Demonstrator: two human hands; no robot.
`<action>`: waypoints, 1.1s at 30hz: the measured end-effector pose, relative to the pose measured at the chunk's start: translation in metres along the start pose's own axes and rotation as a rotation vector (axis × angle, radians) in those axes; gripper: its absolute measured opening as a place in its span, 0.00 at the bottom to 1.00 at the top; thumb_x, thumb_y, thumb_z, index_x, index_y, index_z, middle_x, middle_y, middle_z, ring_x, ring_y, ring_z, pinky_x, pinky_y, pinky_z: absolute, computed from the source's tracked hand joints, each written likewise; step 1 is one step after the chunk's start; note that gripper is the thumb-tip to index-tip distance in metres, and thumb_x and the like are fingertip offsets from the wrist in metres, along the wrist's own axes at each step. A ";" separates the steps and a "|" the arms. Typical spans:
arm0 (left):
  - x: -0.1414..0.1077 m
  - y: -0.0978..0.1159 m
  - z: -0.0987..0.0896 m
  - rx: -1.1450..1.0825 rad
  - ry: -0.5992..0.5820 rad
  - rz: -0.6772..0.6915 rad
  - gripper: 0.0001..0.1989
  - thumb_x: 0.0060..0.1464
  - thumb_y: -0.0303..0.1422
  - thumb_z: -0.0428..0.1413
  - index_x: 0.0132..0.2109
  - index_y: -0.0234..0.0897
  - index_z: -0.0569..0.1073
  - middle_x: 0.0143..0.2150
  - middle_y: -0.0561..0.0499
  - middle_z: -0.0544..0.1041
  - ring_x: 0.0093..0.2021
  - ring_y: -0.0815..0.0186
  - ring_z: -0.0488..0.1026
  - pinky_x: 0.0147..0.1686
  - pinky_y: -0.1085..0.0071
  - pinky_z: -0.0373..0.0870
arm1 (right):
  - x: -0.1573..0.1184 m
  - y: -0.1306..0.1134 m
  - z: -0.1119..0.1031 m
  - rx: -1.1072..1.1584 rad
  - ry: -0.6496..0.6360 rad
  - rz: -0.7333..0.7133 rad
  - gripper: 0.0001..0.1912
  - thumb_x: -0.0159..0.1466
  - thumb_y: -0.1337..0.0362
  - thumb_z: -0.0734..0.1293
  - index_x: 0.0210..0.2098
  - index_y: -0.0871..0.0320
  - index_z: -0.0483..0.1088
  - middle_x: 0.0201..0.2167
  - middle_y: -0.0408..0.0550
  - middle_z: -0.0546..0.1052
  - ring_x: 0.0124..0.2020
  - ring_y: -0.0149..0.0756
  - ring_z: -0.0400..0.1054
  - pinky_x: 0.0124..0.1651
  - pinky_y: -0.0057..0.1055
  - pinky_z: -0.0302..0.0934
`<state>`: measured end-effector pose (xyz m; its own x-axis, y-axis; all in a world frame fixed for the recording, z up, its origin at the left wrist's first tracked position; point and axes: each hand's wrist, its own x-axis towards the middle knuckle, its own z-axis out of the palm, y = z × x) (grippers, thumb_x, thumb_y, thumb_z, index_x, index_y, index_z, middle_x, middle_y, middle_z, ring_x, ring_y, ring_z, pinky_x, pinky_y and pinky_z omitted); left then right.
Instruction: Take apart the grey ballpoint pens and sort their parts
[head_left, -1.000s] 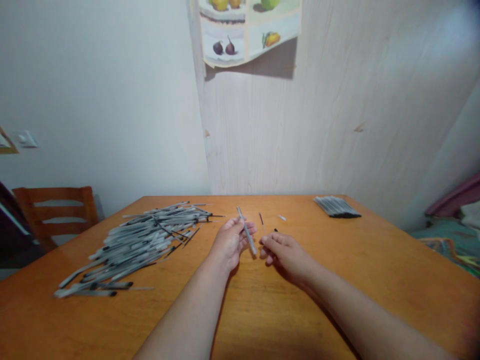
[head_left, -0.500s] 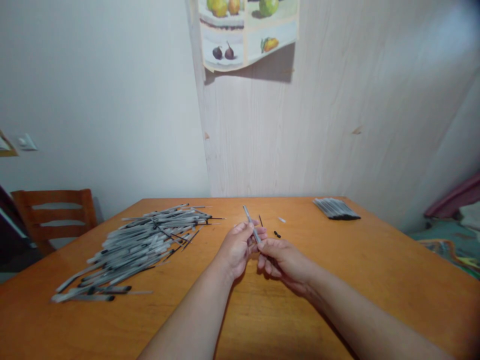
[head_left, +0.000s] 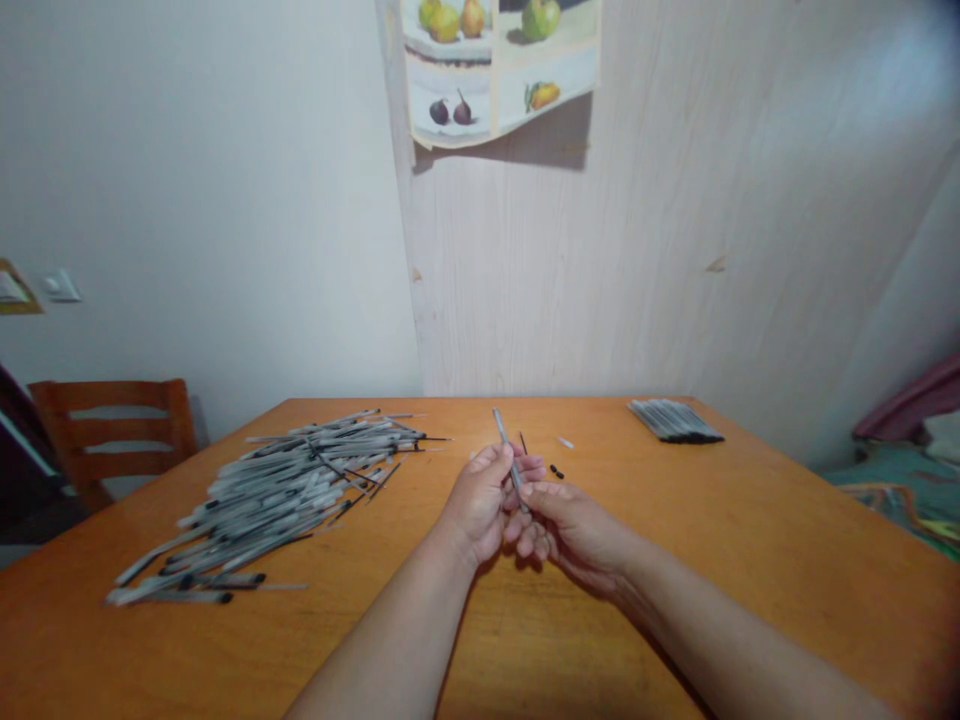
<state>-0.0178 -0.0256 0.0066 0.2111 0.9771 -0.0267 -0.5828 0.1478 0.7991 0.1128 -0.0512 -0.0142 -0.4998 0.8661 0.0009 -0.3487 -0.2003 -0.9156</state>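
A slim grey pen (head_left: 498, 425) is held in front of me over the middle of the table, tilted with its far end up and to the left. My left hand (head_left: 476, 510) pinches it around the middle between thumb and fingers. At the near end, my right hand (head_left: 574, 525) grips it with thumb and forefinger. Just beyond the hands lie a thin black stick (head_left: 523, 441), small black pieces (head_left: 556, 471) and a small whitish piece (head_left: 565, 442).
A large loose pile of grey and black pens (head_left: 277, 490) covers the left of the wooden table (head_left: 750, 560). A neat row of similar pens (head_left: 667, 418) lies at the back right. Behind stands a wall with a fruit picture (head_left: 517, 60); a wooden chair (head_left: 120, 430) is at left.
Both hands still hold the pen. The right fingers have shifted slightly along its near end, and the left fingers have opened out a little. The view has moved slightly.
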 end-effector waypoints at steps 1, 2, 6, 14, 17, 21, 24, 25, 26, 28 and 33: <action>0.000 -0.001 0.001 0.006 0.014 0.008 0.09 0.59 0.37 0.58 0.40 0.36 0.70 0.37 0.44 0.80 0.34 0.66 0.78 0.29 0.73 0.75 | 0.001 0.001 0.000 -0.011 0.007 -0.001 0.19 0.64 0.49 0.68 0.36 0.62 0.72 0.27 0.49 0.79 0.21 0.27 0.71 0.22 0.20 0.58; 0.000 -0.001 0.001 0.012 0.027 0.014 0.09 0.59 0.38 0.57 0.39 0.36 0.70 0.36 0.44 0.79 0.32 0.67 0.78 0.28 0.74 0.74 | 0.001 0.002 0.001 -0.021 0.015 -0.001 0.20 0.64 0.49 0.68 0.35 0.63 0.72 0.27 0.49 0.79 0.21 0.27 0.71 0.22 0.21 0.59; -0.001 -0.003 0.004 0.024 0.072 0.026 0.10 0.59 0.40 0.56 0.39 0.36 0.70 0.34 0.46 0.79 0.27 0.69 0.75 0.24 0.76 0.70 | 0.004 0.005 0.004 -0.050 0.050 -0.006 0.23 0.62 0.46 0.68 0.32 0.64 0.72 0.24 0.49 0.78 0.20 0.26 0.70 0.22 0.21 0.60; 0.000 0.001 0.005 0.002 0.185 0.073 0.11 0.58 0.39 0.58 0.37 0.36 0.67 0.29 0.50 0.76 0.25 0.71 0.74 0.25 0.77 0.69 | 0.005 0.013 0.015 -0.158 0.119 -0.051 0.22 0.61 0.46 0.68 0.31 0.61 0.68 0.22 0.46 0.77 0.19 0.27 0.69 0.23 0.23 0.60; -0.001 0.008 0.004 -0.017 0.201 0.111 0.11 0.57 0.37 0.59 0.36 0.36 0.66 0.28 0.51 0.75 0.26 0.71 0.74 0.30 0.75 0.72 | 0.004 0.020 0.020 -0.251 0.116 -0.033 0.24 0.58 0.43 0.70 0.30 0.59 0.66 0.23 0.45 0.76 0.21 0.29 0.70 0.25 0.25 0.62; 0.000 0.016 0.001 -0.042 0.186 0.131 0.10 0.59 0.37 0.58 0.37 0.36 0.67 0.30 0.51 0.77 0.27 0.70 0.76 0.34 0.73 0.73 | 0.004 0.022 0.023 -0.262 0.115 -0.031 0.25 0.57 0.42 0.70 0.31 0.60 0.67 0.25 0.46 0.77 0.24 0.30 0.71 0.28 0.27 0.64; 0.003 0.016 -0.003 -0.082 0.216 0.122 0.09 0.60 0.37 0.57 0.39 0.36 0.67 0.31 0.50 0.77 0.28 0.70 0.77 0.33 0.73 0.74 | 0.003 0.021 0.021 -0.268 0.117 -0.036 0.25 0.58 0.42 0.70 0.33 0.60 0.68 0.29 0.48 0.78 0.25 0.30 0.72 0.29 0.27 0.65; 0.004 0.016 -0.005 -0.091 0.225 0.115 0.09 0.60 0.37 0.57 0.39 0.36 0.67 0.31 0.50 0.77 0.28 0.69 0.77 0.33 0.73 0.74 | 0.003 0.020 0.019 -0.275 0.111 -0.035 0.24 0.58 0.43 0.69 0.33 0.60 0.68 0.30 0.48 0.78 0.26 0.30 0.72 0.30 0.28 0.65; 0.005 0.015 -0.006 -0.100 0.234 0.109 0.09 0.60 0.36 0.57 0.39 0.36 0.67 0.31 0.49 0.77 0.29 0.69 0.77 0.32 0.73 0.74 | 0.003 0.020 0.018 -0.284 0.104 -0.031 0.24 0.59 0.43 0.69 0.33 0.60 0.68 0.30 0.48 0.78 0.26 0.30 0.72 0.30 0.28 0.65; 0.007 0.015 -0.008 -0.116 0.246 0.102 0.09 0.60 0.36 0.57 0.39 0.36 0.67 0.31 0.49 0.77 0.29 0.69 0.77 0.33 0.72 0.74 | 0.003 0.021 0.016 -0.298 0.099 -0.024 0.24 0.59 0.43 0.69 0.33 0.60 0.68 0.30 0.48 0.78 0.26 0.30 0.72 0.30 0.29 0.65; 0.009 0.015 -0.011 -0.141 0.260 0.085 0.07 0.60 0.35 0.57 0.39 0.36 0.67 0.33 0.48 0.78 0.30 0.69 0.78 0.34 0.71 0.75 | 0.003 0.021 0.013 -0.279 0.104 -0.024 0.24 0.59 0.43 0.69 0.35 0.59 0.69 0.31 0.47 0.77 0.28 0.31 0.72 0.32 0.30 0.66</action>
<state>-0.0332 -0.0127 0.0116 -0.0402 0.9906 -0.1311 -0.6965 0.0663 0.7144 0.0935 -0.0585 -0.0284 -0.4055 0.9141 -0.0042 -0.1209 -0.0582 -0.9910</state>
